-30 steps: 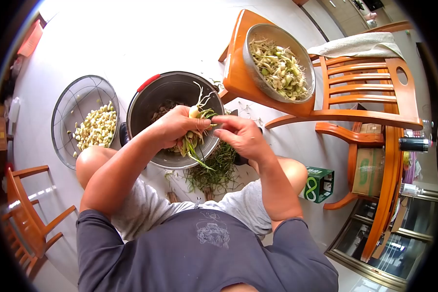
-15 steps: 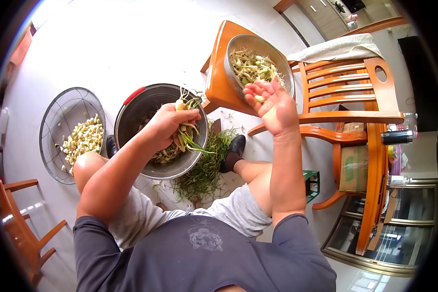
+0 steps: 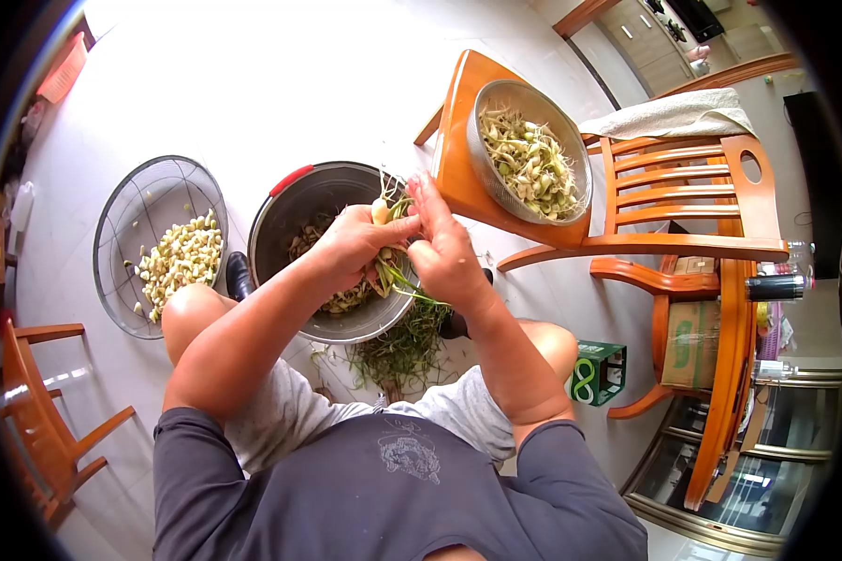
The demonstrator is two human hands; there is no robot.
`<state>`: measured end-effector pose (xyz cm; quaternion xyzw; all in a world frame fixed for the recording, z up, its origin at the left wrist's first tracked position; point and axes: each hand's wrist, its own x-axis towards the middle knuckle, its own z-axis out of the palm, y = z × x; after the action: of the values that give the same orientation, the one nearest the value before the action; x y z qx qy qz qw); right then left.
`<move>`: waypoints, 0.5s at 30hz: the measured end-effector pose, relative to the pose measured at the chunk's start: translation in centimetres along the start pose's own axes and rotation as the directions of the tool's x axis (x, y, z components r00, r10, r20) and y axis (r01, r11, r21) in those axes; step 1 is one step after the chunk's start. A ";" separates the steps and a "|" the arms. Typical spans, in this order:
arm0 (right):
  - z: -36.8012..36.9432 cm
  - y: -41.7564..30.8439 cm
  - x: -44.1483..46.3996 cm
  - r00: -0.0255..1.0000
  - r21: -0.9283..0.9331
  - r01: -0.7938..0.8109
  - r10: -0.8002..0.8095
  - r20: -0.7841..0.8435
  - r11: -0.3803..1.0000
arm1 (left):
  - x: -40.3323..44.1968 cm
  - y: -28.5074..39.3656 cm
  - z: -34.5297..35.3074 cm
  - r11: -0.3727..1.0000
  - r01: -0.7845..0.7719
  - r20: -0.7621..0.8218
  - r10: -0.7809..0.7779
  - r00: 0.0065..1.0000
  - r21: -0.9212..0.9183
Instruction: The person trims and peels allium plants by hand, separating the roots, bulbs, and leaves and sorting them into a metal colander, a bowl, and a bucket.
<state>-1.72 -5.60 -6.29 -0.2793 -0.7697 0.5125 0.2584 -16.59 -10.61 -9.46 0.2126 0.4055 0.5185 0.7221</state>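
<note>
My left hand point(image 3: 354, 245) is closed around a bunch of small onion-like bulbs point(image 3: 381, 211) with thin roots and green stalks, held above a dark metal basin point(image 3: 269, 217). My right hand point(image 3: 442, 252) is up against the bunch, its fingers partly curled and some pointing upward. Whatever lies between its fingers is hidden. Inside the basin is a heap of stalks and bulbs point(image 3: 346, 301). To the left, a round mesh tray point(image 3: 112, 210) holds many trimmed pale bulbs point(image 3: 185, 257).
A metal colander point(image 3: 478, 140) full of rooty trimmings point(image 3: 533, 161) sits on an orange wooden chair point(image 3: 456, 103). Cut green leaves point(image 3: 398, 355) lie on the floor between my feet. A green box point(image 3: 597, 372) stands right of my knee; another wooden chair point(image 3: 56, 402) is at left.
My right hand has moved left, from beside the colander with its palm up and a small pale piece in it, to the bunch in my left hand. The view has shifted slightly.
</note>
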 end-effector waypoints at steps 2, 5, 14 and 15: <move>0.5 -0.4 -0.3 0.998 -0.017 0.051 -0.051 -0.022 0.999 | -0.3 0.2 0.1 0.999 -0.040 0.005 0.041 0.999 -0.018; 0.8 0.3 -0.5 0.991 0.077 0.045 -0.035 -0.129 0.996 | -0.3 -0.2 -0.6 0.999 -0.050 0.002 0.050 0.999 0.018; -2.1 -0.2 -1.4 0.999 -0.098 0.031 -0.032 -0.004 0.995 | -2.0 0.9 0.0 0.998 -0.032 0.046 0.029 0.999 0.055; -2.2 -0.2 -1.4 0.998 -0.125 0.060 -0.057 0.028 0.990 | -2.0 0.9 -0.2 0.998 -0.020 0.060 0.016 0.998 0.067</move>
<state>0.76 -5.22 -5.54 -0.2664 -0.8115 0.4584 0.2458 -17.51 -12.16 -8.18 0.2558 0.3994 0.5044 0.7215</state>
